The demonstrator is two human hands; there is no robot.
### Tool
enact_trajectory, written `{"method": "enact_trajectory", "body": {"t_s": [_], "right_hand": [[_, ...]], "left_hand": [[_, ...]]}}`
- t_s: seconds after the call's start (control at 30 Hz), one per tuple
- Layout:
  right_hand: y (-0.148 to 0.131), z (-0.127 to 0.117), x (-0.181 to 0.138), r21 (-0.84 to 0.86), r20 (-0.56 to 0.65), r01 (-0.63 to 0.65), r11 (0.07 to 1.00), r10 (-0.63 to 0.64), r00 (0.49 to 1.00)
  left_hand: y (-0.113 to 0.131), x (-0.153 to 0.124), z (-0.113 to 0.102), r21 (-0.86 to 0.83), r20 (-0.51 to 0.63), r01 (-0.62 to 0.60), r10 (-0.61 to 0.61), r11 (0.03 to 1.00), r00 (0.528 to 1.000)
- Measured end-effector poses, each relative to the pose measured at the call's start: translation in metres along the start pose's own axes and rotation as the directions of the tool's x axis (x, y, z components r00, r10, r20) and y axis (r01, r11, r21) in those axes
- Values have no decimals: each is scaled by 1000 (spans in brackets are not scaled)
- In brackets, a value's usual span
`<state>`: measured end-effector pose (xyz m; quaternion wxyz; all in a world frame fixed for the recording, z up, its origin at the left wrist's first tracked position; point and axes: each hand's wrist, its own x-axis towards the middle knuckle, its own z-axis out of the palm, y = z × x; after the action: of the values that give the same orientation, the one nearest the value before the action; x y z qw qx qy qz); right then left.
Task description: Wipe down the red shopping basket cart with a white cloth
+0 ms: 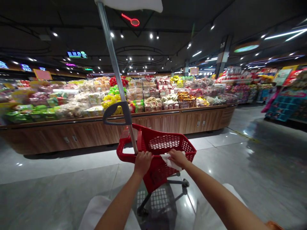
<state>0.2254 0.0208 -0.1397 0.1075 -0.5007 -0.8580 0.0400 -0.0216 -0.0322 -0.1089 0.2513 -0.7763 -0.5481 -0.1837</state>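
A small red shopping cart (165, 140) with a perforated plastic basket stands right in front of me. My left hand (143, 161) is closed over the near rim of the basket, beside the base of a tall metal pole (112, 52). My right hand (177, 158) grips a white cloth or tissue (171, 162) and presses it on the near rim, farther right. The cloth hangs partly down the basket's outer side. A grey loop handle (115, 113) is fixed to the pole above the cart. Inside the basket no goods show.
Behind the cart runs a long wooden display counter (158, 123) heaped with packaged food (153, 103). More shelves and a blue rack (283, 103) stand at right. Grey shiny floor (216, 169) surrounds the cart, whose dark caster wheels (185, 183) rest on it.
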Motion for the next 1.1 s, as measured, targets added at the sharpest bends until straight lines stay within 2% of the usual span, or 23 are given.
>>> {"method": "enact_trajectory", "body": {"t_s": [0.07, 0.13, 0.2, 0.27, 0.33, 0.4, 0.53, 0.6, 0.63, 0.7, 0.8, 0.9, 1.0, 1.1], "right_hand": [[-20, 1, 7, 72, -7, 63, 995, -63, 998], [-53, 5, 22, 140, -61, 148, 979, -141, 988], [-82, 10, 35, 168, -144, 169, 971, -145, 979], [-94, 14, 41, 176, -183, 178, 968, -146, 972], [-82, 14, 35, 162, -150, 183, 970, -159, 976], [-50, 12, 21, 121, -81, 135, 983, -126, 989], [20, 5, -12, 1, -18, -72, 997, 72, 997], [32, 2, -20, -16, 9, -145, 989, 145, 989], [29, 1, -20, -6, 21, -153, 988, 153, 988], [6, 2, -13, 45, 17, -87, 995, 86, 996], [-52, 7, 9, 133, -81, 90, 987, -80, 993], [-95, 12, 25, 135, -152, 105, 985, -84, 985], [-93, 13, 23, 132, -130, 129, 983, -112, 985], [-55, 11, 6, 107, -69, 113, 988, -106, 992]], "left_hand": [[3, 1, 2, -2, -2, 17, -17, 1000, 1000], [5, 2, 3, -15, -1, 30, -30, 999, 1000], [5, 1, 3, -33, -5, 31, -32, 999, 999], [2, 0, 1, -42, -11, 3, -4, 999, 1000], [-3, -3, 0, -38, -15, -41, 40, 998, 999], [-8, -5, -1, -37, -27, -54, 53, 998, 998], [-11, -7, 0, -76, -69, 9, -15, 997, 998], [-9, -7, 1, -81, -76, 37, -43, 996, 996], [-8, -6, 2, -74, -76, 50, -55, 996, 996], [-4, -5, 2, -50, -75, 71, -74, 996, 994], [-2, -4, 1, -16, -72, 71, -72, 997, 995], [-8, -6, -1, 7, -76, 50, -49, 999, 996], [-21, -11, -3, 5, -75, 7, -6, 1000, 997], [-35, -16, -5, -18, -81, -14, 12, 1000, 997]]}}
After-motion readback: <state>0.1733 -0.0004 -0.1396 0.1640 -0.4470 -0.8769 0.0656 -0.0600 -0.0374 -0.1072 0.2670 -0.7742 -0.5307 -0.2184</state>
